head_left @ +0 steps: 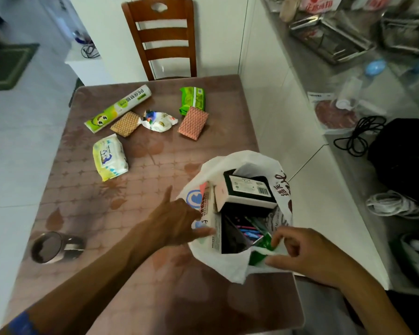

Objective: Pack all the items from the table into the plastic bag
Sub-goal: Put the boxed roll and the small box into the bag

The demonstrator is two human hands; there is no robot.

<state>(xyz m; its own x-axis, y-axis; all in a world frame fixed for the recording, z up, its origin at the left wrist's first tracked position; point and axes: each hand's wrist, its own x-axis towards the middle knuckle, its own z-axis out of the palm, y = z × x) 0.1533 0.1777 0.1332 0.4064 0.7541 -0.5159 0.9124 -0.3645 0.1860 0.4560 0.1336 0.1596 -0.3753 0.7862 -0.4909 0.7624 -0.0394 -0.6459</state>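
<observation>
A white plastic bag (230, 264) stands open at the table's right edge, with several boxes inside, among them a black box (249, 189). My left hand (177, 220) holds the bag's left rim, index finger stretched out. My right hand (307, 252) pinches the near rim together with a green packet (260, 252). On the table farther off lie a cling film roll (120, 108), a wet wipes pack (109, 157), a tan sponge (125, 124), a pink sponge (193, 123), a green packet (192, 99) and a crumpled wrapper (158, 120).
A metal cup (55, 246) lies on its side at the table's near left. A wooden chair (163, 37) stands behind the table (102, 213). To the right a low white counter carries black cables (359, 135), a dark bag (404, 155) and kitchenware.
</observation>
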